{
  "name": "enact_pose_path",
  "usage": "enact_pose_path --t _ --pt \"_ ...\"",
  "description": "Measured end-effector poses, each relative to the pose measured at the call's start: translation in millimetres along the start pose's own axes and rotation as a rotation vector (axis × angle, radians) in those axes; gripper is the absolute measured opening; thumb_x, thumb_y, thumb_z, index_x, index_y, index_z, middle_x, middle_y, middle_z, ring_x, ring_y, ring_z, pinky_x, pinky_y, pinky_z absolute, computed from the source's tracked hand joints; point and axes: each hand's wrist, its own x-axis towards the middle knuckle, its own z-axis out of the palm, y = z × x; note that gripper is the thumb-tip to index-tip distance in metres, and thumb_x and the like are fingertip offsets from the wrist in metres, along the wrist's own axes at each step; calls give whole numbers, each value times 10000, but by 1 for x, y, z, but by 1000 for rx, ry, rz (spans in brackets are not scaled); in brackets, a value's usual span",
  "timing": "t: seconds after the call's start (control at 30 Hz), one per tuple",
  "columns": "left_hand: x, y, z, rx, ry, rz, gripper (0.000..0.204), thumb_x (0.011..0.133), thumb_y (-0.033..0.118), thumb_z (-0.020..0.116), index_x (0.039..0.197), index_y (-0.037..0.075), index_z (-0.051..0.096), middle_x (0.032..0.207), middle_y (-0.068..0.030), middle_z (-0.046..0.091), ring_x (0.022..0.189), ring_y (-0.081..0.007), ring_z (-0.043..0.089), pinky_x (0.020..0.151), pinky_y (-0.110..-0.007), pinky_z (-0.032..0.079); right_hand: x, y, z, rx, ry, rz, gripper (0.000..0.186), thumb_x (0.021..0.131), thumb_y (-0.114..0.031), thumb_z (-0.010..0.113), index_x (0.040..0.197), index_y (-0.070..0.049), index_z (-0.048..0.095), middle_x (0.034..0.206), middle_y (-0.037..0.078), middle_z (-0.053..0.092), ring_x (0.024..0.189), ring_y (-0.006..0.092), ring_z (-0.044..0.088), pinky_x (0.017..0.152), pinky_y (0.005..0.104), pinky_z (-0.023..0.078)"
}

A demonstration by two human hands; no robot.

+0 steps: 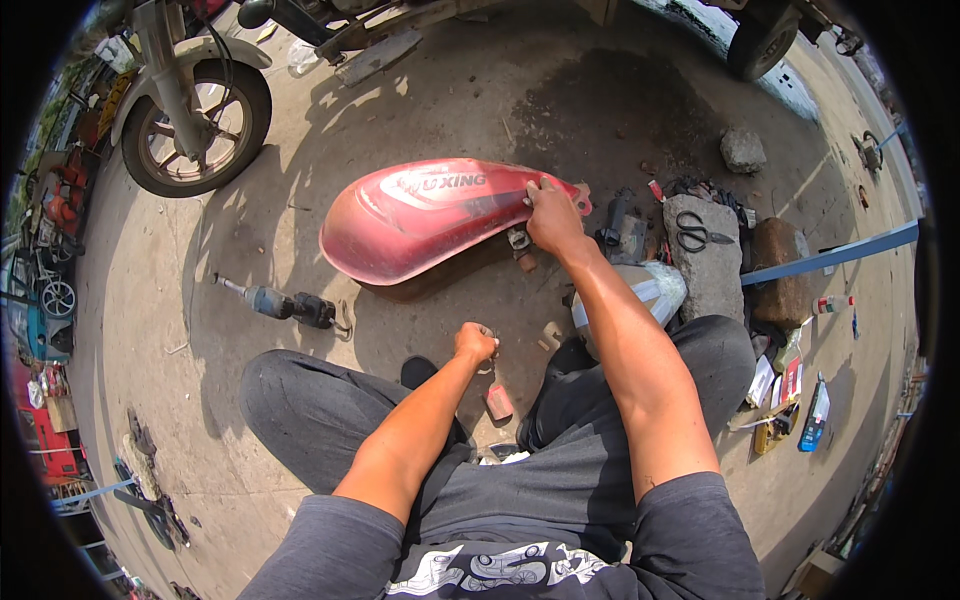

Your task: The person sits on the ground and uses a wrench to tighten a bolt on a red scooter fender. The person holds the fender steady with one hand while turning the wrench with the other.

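Note:
A red motorcycle fuel tank (400,235), scuffed and dusty, lies on the concrete in front of me, its narrow end toward the right. My right hand (553,215) is closed on that narrow end. Nearer to me, my left hand (478,341) is held low between my knees with its fingers pinched together. Whatever it holds is too small to make out. Just below this hand a small reddish block (499,402) rests on the ground. Under the tank's right end sits a small metal fitting (521,245).
A blue-grey power tool (275,302) lies left of the tank. Black-handled scissors (700,234) rest on a stone block (710,280) at the right, beside a brown block (780,262) and a blue bar (840,252). A motorcycle wheel (197,130) stands far left.

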Motion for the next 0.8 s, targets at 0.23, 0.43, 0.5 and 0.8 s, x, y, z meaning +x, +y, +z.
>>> enact_pose_path --t 0.23,0.43,0.5,0.8 --pt "-25 53 -16 241 66 188 208 869 239 761 951 48 760 1013 -223 755 1026 -389 726 897 -458 563 -1 3 2 -11 23 -9 413 858 -5 543 1258 35 637 1411 345 543 1179 489 626 980 554 540" --pt "-74 166 -61 198 191 716 225 899 185 705 976 -24 735 898 -237 737 894 -373 736 825 -449 547 -1 0 -2 11 -10 24 417 850 -5 561 1258 43 635 1412 334 548 1210 476 613 1011 540 524" --pt "-75 196 -92 126 256 922 182 920 140 682 977 -27 726 887 -218 735 830 -351 725 796 -431 549 -2 -4 -7 19 -41 31 437 840 -1 576 1271 48 630 1412 324 553 1231 472 602 1036 527 512" --pt "-13 212 -200 772 716 944 480 965 322 654 1361 60 585 1474 -153 534 1414 -343 449 1209 -589 292 -1 10 -45 317 -106 208 335 792 -76 663 1074 97 716 1222 332 662 1185 430 654 978 454 522"
